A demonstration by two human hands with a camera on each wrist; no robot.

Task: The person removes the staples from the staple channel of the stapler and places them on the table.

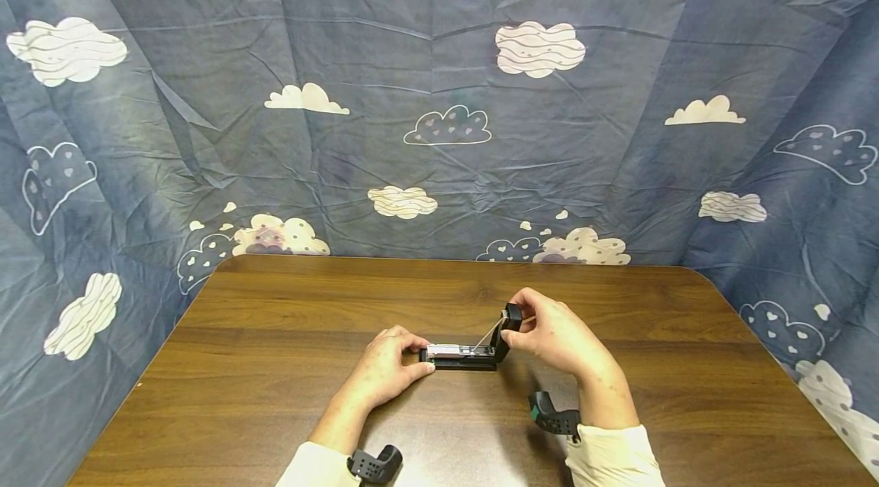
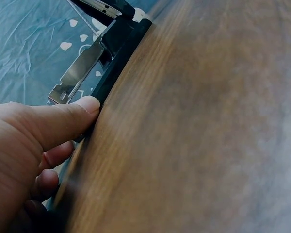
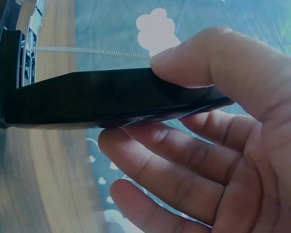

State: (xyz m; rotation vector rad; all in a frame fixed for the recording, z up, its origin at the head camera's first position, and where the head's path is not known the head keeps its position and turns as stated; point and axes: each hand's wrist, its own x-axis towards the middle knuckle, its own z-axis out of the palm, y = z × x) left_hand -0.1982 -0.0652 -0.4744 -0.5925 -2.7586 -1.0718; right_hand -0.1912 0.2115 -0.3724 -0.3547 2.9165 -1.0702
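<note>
Pinching a black stapler (image 1: 462, 356) at both ends — left hand (image 1: 386, 370) fingers clamped on base, right hand (image 1: 552, 337) gripping raised lid

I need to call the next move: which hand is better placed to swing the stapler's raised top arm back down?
Right, probably. The right hand already pinches the raised top arm of the stapler, thumb above and fingers beneath. The left hand holds the base's far end on the table, steadying it.

Legible markings: none found.
No text, label, brand, number or sign reads on the stapler (image 1: 462, 354) or backdrop cloth (image 1: 439, 128).
</note>
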